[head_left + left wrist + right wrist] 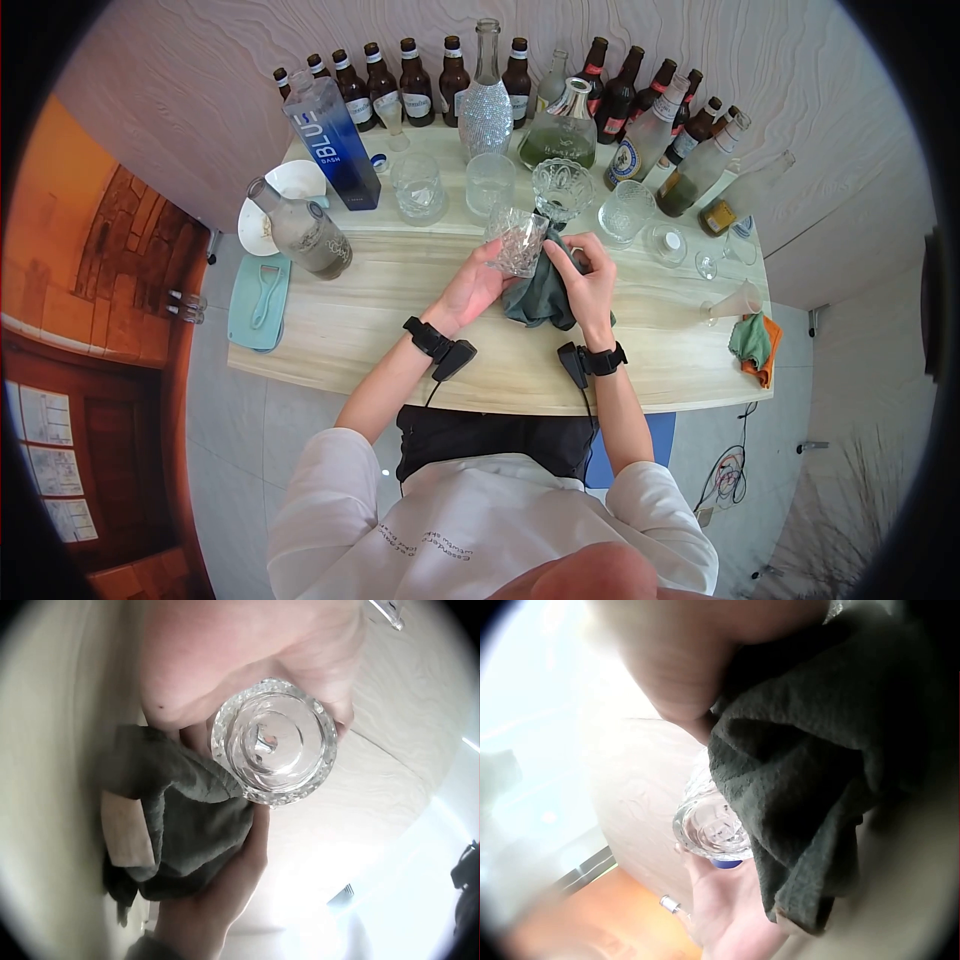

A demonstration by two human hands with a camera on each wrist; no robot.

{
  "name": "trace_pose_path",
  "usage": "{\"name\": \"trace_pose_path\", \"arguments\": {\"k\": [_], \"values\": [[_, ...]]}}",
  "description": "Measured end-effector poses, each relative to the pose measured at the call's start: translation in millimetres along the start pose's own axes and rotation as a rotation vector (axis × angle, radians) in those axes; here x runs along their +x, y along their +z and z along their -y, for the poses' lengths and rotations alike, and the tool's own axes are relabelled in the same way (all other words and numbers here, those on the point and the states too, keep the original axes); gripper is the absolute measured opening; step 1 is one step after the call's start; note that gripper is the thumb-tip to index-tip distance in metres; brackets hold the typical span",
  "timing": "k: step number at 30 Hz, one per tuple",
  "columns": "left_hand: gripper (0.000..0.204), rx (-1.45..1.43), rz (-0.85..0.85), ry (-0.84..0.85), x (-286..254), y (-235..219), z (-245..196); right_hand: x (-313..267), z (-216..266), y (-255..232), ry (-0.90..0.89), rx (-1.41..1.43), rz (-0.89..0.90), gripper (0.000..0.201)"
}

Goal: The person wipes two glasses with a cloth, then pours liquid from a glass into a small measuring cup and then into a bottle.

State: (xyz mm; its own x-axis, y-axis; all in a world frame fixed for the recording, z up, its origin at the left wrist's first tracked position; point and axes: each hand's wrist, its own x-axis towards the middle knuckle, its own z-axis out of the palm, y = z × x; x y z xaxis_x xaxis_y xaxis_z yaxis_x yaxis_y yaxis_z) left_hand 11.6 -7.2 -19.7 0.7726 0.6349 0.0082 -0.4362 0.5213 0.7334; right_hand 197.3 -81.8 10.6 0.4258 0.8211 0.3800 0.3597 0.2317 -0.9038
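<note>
My left hand (467, 287) grips a cut-glass tumbler (518, 243) above the middle of the table, its thick round base facing the left wrist camera. Fingers of that hand curl round the glass (274, 742) in the left wrist view. A dark green-grey cloth (545, 290) hangs from my right hand (590, 283), which pinches it against the tumbler's right side. In the right wrist view the bunched cloth (795, 765) covers part of the glass (714, 825). Just behind the tumbler stand a clear glass (490, 183) and a footed glass bowl (562, 190).
Brown beer bottles (413, 85) line the back, with a sparkling bottle (486, 110) and a decanter of green liquid (558, 140). At left are a blue bottle (335, 150), a grey bottle (310, 235) and a peeler (266, 295) on a board. Folded cloths (755, 345) lie at right.
</note>
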Motion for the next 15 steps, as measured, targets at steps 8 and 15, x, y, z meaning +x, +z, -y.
{"name": "trace_pose_path", "arguments": {"k": [8,15], "values": [[0.076,-0.01,-0.028,0.043,0,2,-2,-2,4,-1,-0.107,0.066,0.144,0.019],[0.07,0.056,-0.092,0.086,3,3,-3,-4,13,0,-0.179,0.042,0.227,0.017]]}}
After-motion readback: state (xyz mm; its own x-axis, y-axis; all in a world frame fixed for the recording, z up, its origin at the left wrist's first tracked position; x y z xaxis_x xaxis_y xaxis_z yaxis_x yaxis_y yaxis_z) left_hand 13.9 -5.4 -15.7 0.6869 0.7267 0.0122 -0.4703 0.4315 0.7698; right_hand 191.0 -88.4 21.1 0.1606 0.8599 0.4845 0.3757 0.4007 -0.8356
